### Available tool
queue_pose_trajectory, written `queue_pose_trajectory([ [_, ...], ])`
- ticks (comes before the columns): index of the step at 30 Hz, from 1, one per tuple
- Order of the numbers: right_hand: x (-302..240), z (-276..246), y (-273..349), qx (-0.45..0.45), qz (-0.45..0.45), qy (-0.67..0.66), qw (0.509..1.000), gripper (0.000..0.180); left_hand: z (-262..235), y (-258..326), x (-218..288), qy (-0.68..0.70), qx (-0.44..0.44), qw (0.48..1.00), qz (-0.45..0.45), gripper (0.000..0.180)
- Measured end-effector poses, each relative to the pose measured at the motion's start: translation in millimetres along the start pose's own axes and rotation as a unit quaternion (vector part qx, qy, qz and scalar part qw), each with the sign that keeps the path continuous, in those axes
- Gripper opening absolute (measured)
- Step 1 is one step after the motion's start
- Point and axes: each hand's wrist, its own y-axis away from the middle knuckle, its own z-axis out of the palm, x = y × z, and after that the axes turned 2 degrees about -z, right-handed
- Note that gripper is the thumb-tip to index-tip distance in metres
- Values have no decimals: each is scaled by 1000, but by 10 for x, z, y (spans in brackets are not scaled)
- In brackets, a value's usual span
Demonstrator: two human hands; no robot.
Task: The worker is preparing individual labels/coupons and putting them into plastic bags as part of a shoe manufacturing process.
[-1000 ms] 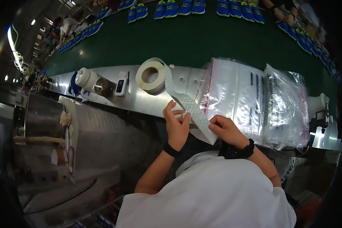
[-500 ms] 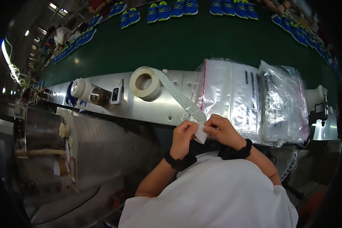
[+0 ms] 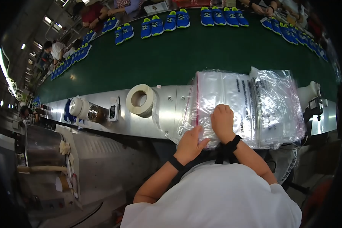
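My right hand (image 3: 223,122) rests on the left part of a stack of clear plastic bags (image 3: 225,90). Its fingers are curled down, and what lies under them is hidden. At the stack's near left corner is my left hand (image 3: 189,145), thumb spread from the fingers, touching the bag's red-edged side. To the left, a roll of white labels (image 3: 148,100) stands on the steel ledge (image 3: 131,126), its label strip (image 3: 158,121) trailing toward me. A second part of the stack, with crinkled bags (image 3: 276,106), lies to the right.
A lidded bottle with dark contents (image 3: 97,113) and a small device with a screen (image 3: 113,111) are left of the roll. Beyond runs a green conveyor belt (image 3: 171,57) with blue shoes (image 3: 152,27) along its far side. Other people's hands (image 3: 269,10) are across it.
Both hands have moved off the label strip they were pinching and onto the plastic bags. The strip now hangs loose beside the roll. The view has shifted slightly.
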Motion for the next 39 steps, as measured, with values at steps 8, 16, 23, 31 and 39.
queue_pose_trajectory([
  [8, 175, -293, 107, -47, 192, -399, 896, 14, -250, -727, 289, 479, -96, 872, 32, 36],
  [16, 365, -767, 220, 8, 290, -525, 800, 11, 451, -1148, -188, 676, -209, 660, -252, 36],
  [23, 38, -909, -41, -61, 30, -373, 925, 50, 284, -1309, 19, 599, -299, 694, -265, 45],
  [31, 492, -957, -46, 70, 76, -201, 974, 14, -623, -502, 237, 553, -84, 815, -154, 56],
  [39, 2240, -1969, 1354, 207, 506, -74, 834, 17, -656, 172, -127, 427, 120, 865, -235, 29],
])
